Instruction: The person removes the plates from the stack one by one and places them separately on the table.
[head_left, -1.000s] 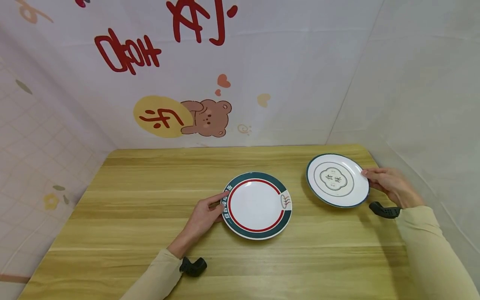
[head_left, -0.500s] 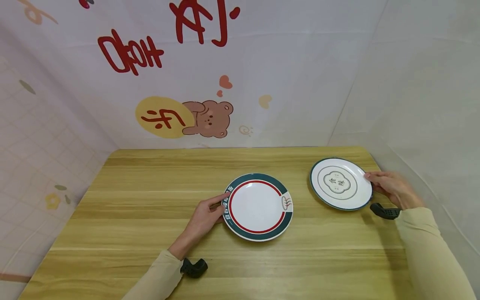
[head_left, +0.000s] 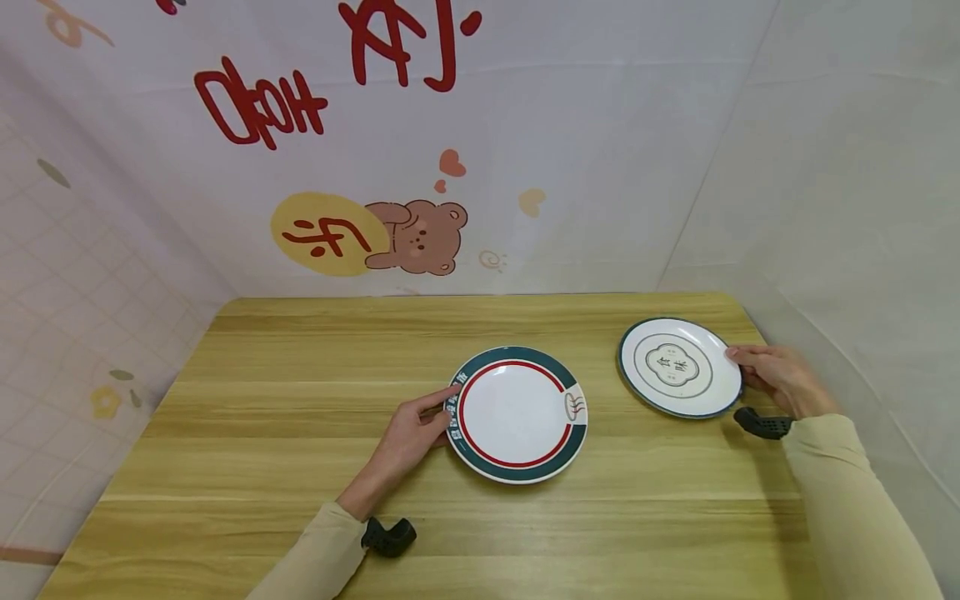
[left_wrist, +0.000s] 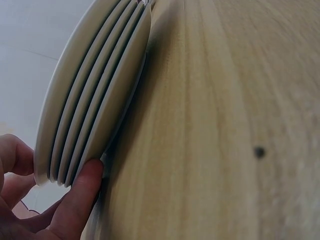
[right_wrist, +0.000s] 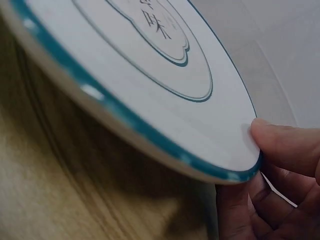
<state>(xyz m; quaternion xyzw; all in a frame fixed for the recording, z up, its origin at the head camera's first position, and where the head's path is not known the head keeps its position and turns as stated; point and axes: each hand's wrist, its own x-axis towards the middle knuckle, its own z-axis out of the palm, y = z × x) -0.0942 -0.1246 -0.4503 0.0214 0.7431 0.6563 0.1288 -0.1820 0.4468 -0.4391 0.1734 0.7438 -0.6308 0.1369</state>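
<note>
My left hand (head_left: 406, 432) grips the left rim of a stack of plates (left_wrist: 102, 87) in the middle of the table. Its top plate (head_left: 513, 414) is white, with a dark green border, a red ring and a steaming-bowl mark. Several stacked rims show in the left wrist view, with fingers on both sides of the stack. At the right, my right hand (head_left: 782, 379) pinches the right edge of a white plate (head_left: 681, 367) with a blue-green rim and characters at its centre. That plate is tilted over the table, thumb on its upper face and fingers beneath.
The wooden table (head_left: 262, 400) ends at a white cloth wall (head_left: 600, 167) printed with a bear and red characters. Another white wall (head_left: 862, 275) stands close beside the right hand. Black wrist mounts (head_left: 387, 537) stick out below both hands.
The plate in my right hand sits slightly lower in the head view than a second ago. My left hand keeps its grip on the stack, which stays in place.
</note>
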